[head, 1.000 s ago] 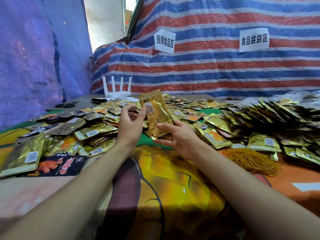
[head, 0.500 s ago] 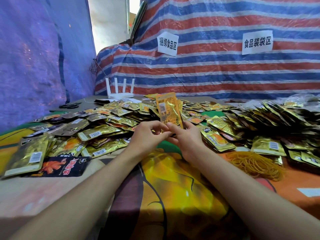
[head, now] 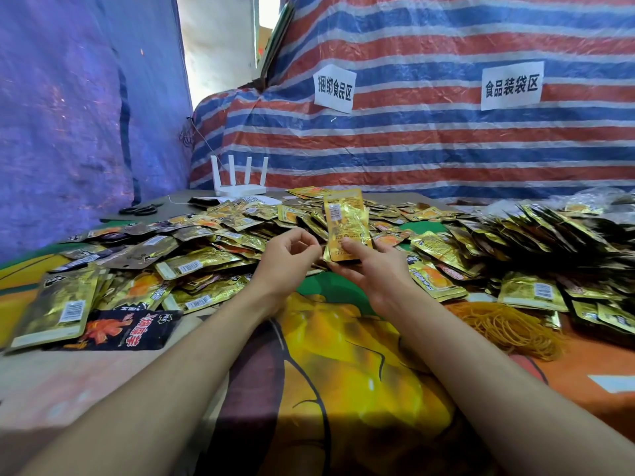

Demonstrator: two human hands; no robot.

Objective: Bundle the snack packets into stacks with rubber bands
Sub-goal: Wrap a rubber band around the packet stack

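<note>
Makeshift packing workshop: striped tarp walls (head: 412, 146), paper zone signs (head: 511, 85), heaped snack packets (head: 192, 262).

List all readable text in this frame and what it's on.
"捆绑食品区": on the left white paper sign, stuck to the striped tarp.
"食品装袋区": on the right white paper sign, same tarp.
Not readable: red and white characters on the black packet, too warped.
Not readable: barcode and fine print on the gold packet held by the right hand, too small.
Not readable: barcodes and print on the loose gold packets, too small.
</note>
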